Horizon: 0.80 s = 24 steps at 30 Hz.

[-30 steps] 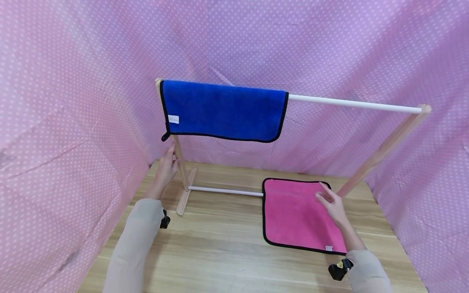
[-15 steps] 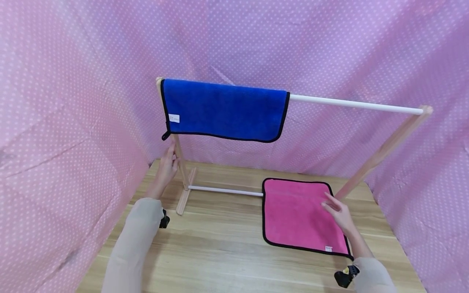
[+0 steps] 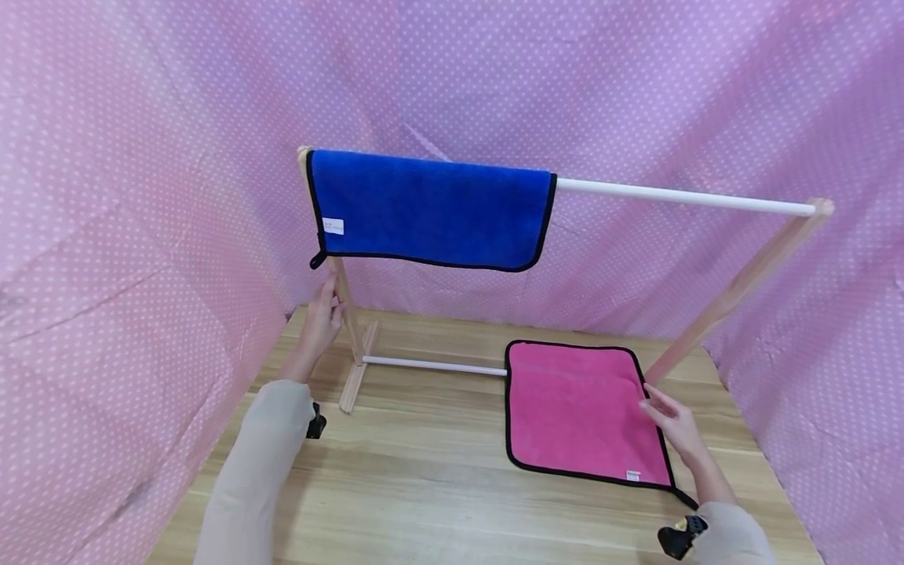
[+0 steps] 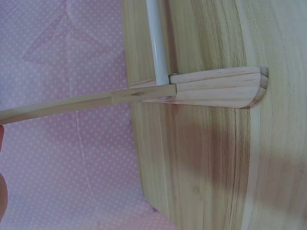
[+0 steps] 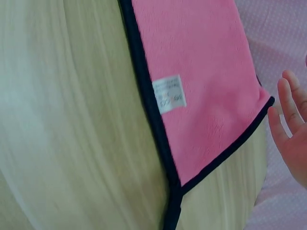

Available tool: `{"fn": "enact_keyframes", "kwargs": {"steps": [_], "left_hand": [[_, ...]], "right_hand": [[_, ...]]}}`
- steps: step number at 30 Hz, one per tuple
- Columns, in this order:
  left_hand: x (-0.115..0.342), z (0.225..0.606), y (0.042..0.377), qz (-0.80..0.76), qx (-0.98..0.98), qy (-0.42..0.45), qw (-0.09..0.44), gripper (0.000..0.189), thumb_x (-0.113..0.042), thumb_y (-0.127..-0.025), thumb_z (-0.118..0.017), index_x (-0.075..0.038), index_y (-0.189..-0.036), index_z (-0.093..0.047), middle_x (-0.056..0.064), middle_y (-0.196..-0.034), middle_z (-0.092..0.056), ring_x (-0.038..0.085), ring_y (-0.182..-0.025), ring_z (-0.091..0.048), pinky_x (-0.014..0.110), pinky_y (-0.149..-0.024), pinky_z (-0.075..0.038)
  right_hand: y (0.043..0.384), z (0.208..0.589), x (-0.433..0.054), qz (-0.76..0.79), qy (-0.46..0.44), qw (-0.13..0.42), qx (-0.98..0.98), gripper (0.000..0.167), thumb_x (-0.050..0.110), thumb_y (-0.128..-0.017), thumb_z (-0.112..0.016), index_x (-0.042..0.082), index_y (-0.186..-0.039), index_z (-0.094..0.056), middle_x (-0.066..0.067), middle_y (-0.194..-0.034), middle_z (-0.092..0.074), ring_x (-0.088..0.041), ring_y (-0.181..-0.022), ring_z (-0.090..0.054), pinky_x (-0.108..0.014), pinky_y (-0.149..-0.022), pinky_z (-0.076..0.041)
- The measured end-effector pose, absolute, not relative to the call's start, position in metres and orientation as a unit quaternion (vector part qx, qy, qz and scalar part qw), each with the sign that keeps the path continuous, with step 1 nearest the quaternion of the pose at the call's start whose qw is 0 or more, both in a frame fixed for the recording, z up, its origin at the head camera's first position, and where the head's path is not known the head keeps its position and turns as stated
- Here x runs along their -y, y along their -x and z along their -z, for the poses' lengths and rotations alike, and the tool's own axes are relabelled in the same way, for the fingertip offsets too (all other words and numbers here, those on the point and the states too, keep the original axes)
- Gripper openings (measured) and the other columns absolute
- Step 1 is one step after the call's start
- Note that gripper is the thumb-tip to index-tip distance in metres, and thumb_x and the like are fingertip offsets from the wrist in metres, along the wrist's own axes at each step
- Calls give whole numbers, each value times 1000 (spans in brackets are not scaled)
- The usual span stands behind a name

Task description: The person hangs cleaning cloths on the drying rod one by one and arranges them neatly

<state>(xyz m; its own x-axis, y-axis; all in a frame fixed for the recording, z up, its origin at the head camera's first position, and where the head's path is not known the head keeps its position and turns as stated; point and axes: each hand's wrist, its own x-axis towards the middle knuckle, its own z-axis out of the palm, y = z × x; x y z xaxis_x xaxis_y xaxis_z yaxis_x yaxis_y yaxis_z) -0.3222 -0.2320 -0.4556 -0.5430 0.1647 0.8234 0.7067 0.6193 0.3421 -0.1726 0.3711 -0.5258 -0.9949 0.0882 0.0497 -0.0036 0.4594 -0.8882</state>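
Observation:
A blue towel (image 3: pixel 431 212) with black edging hangs folded over the rack's top bar on the left side. Beneath it my left hand (image 3: pixel 321 320) is beside the left wooden post (image 3: pixel 349 322); a fingertip (image 4: pixel 1 136) appears at the post in the left wrist view, with most of that hand out of frame. Spread flat on the tabletop at right, a pink towel (image 3: pixel 582 416) covers part of the lower bar. My right hand (image 3: pixel 679 430) is at the towel's right edge, its fingers loosely extended and nothing held. The right wrist view shows a white label (image 5: pixel 169 94) and a corner loop (image 5: pixel 173 211).
The white top bar (image 3: pixel 678 195) runs to the right wooden post (image 3: pixel 741 286). A lower white bar (image 3: pixel 431 365) joins the left foot (image 3: pixel 359 369) of the rack. Pink dotted curtain (image 3: pixel 452 71) surrounds the wooden table (image 3: pixel 424 486).
My right hand has moved right and toward me, from over the pink towel to its right edge, uncovering the corner loop. My left hand and both towels have stayed put.

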Motion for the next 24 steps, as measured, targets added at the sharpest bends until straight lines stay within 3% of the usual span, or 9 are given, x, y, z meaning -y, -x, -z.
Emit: {"fn": "enact_keyframes", "kwargs": {"steps": [10,14,19,21,24], "left_hand": [[231,454,322,349,825,245,370,66,22,-77,-54,-2,-133,-30,34,-97,-48,48,-85,-55,51,-63,-53],[231,453,322,344,828,243,370,69,22,-78,-54,-6,-136,-28,34,-95,-47,47,-83,-54,51,-61,-52],[232,454,323,343,822,254,377,85,23,-77,-54,-18,-143,-21,35,-96,-47,48,-84,-54,51,-62,-53],[232,455,324,342,820,259,379,87,23,-76,-54,-20,-144,-20,35,-96,-47,49,-84,-54,51,-62,-53],[232,455,323,339,820,262,381,86,23,-76,-54,-19,-144,-21,35,-95,-47,49,-83,-53,51,-61,-52]], "right_hand": [[164,539,-382,-551,23,57,832,49,9,-89,-57,-1,-134,-41,29,-85,-58,14,-80,-53,-3,-72,-42],[164,543,-385,-540,34,33,841,54,13,-90,-57,-3,-137,-36,31,-86,-56,16,-82,-52,-2,-72,-40],[164,548,-388,-516,48,20,855,60,17,-90,-57,-13,-134,-29,33,-85,-54,19,-81,-48,0,-72,-36],[162,550,-389,-506,52,23,861,59,16,-90,-57,-14,-132,-30,29,-86,-56,18,-81,-48,0,-72,-36],[160,554,-389,-490,58,36,869,56,13,-89,-58,-16,-130,-33,6,-93,-64,16,-80,-49,-1,-70,-38]]}}
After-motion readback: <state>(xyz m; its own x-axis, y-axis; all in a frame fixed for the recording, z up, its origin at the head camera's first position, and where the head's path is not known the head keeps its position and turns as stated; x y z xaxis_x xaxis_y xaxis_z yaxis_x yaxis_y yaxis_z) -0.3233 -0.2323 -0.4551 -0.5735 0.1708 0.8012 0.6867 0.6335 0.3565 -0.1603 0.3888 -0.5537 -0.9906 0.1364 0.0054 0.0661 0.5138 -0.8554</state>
